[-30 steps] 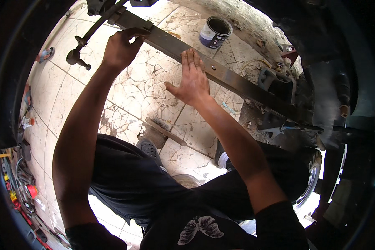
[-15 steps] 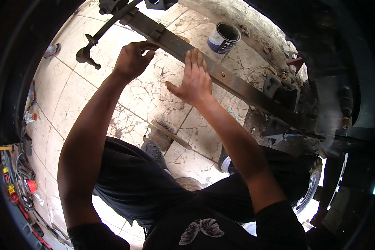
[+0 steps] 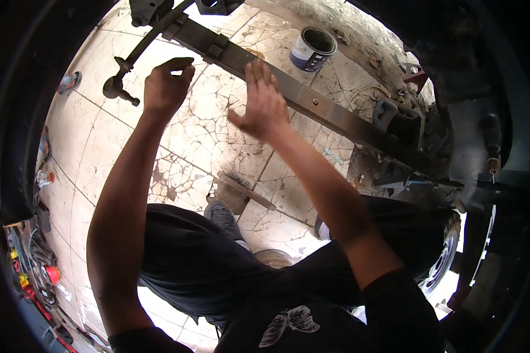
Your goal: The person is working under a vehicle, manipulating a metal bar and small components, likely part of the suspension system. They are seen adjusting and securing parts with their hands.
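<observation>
A long dark steel leaf spring (image 3: 300, 97) with clamp bands runs slantwise from the upper left to the right. On its near edge rest the straight fingers of my right hand (image 3: 265, 103), which lies flat with the thumb spread out. My left hand (image 3: 166, 91) hovers over the tiles, apart from the spring. Its fingers and thumb curve toward each other with a gap between them, and I see nothing held there. Left of that hand, a dark rod with a ball joint (image 3: 113, 87) at its end hangs down.
Beyond the spring stands an open white-and-purple can (image 3: 313, 50) near the rough wall. A wire brush (image 3: 247, 191) lies on the cracked tile floor (image 3: 200, 132) by my shoe. Tools and cables (image 3: 38, 259) are at the lower left, a wheel (image 3: 444, 259) at the right.
My left hand has moved left, away from the spring's edge. My right hand has slid a little up and left along the spring, its fingers still straight.
</observation>
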{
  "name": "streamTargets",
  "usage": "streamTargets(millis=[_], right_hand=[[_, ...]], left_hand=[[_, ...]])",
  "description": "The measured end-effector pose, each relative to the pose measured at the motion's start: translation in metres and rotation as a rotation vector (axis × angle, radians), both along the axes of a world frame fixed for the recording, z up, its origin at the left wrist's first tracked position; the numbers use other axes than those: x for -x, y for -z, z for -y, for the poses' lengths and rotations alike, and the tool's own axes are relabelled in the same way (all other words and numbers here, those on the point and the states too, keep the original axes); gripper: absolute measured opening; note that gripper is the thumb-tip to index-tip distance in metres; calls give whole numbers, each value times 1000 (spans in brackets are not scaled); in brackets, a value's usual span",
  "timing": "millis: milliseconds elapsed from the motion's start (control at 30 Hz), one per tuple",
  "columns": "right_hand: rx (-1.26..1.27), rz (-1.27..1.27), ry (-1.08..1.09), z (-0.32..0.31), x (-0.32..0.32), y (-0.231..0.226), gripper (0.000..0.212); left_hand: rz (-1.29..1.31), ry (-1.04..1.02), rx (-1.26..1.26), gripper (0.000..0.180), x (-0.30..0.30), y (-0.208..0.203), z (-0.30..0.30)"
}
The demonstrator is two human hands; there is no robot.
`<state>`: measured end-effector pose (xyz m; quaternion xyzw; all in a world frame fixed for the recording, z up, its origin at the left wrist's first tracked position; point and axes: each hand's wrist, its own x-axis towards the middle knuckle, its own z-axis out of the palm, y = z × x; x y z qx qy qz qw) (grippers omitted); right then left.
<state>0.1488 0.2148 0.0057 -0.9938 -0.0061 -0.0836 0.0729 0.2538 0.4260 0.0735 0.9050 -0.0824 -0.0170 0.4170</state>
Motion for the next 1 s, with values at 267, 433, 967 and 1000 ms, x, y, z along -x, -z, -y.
streamTargets(millis=[267, 433, 967, 1000], right_hand=[[-83, -65, -38, -9, -22, -11, 119], [-99, -38, -62, -13, -23, -13, 119], [-212, -86, 93, -17, -90, -28, 117], [-156, -63, 98, -17, -89, -23, 119]], left_hand=[[39, 90, -107, 37, 8, -5, -23], [52, 200, -88, 41, -3, -19, -33], [-130, 162, 93, 50, 20, -38, -71], [-140, 181, 83, 50, 23, -39, -69]])
